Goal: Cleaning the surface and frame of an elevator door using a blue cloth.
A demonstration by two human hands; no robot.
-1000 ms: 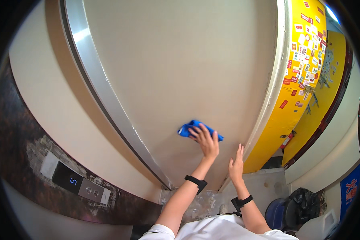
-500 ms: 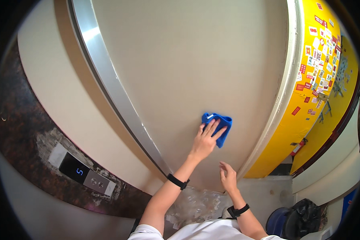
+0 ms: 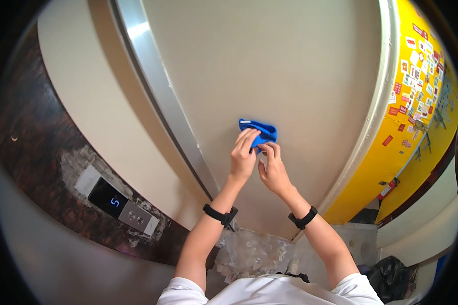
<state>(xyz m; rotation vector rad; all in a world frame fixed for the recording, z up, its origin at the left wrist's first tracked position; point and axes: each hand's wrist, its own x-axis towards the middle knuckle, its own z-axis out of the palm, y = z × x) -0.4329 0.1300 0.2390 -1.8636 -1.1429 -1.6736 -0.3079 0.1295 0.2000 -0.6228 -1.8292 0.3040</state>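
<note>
In front of a beige wall panel [image 3: 300, 76], a folded blue cloth [image 3: 267, 133] is in my left hand [image 3: 243, 156]. Its fingers close over the cloth's lower left part, and the thumb is mostly hidden. My right hand [image 3: 276, 172] is at the cloth's lower edge, fingertips touching or almost touching it. Its fingers are bent but apart from the thumb, with no cloth visible between them. A black band circles each wrist.
A metal strip [image 3: 160, 91] edges the panel on the left, beside a lift call panel [image 3: 122, 206] with a lit display. To the right is a yellow surface [image 3: 356, 188] covered in stickers. Crumpled clear plastic [image 3: 249, 251] and a black bag [image 3: 389, 277] lie below.
My left hand no longer lies spread on the cloth; it has gathered it and come away left and upward in view. My right hand has risen to the cloth. The view has shifted slightly.
</note>
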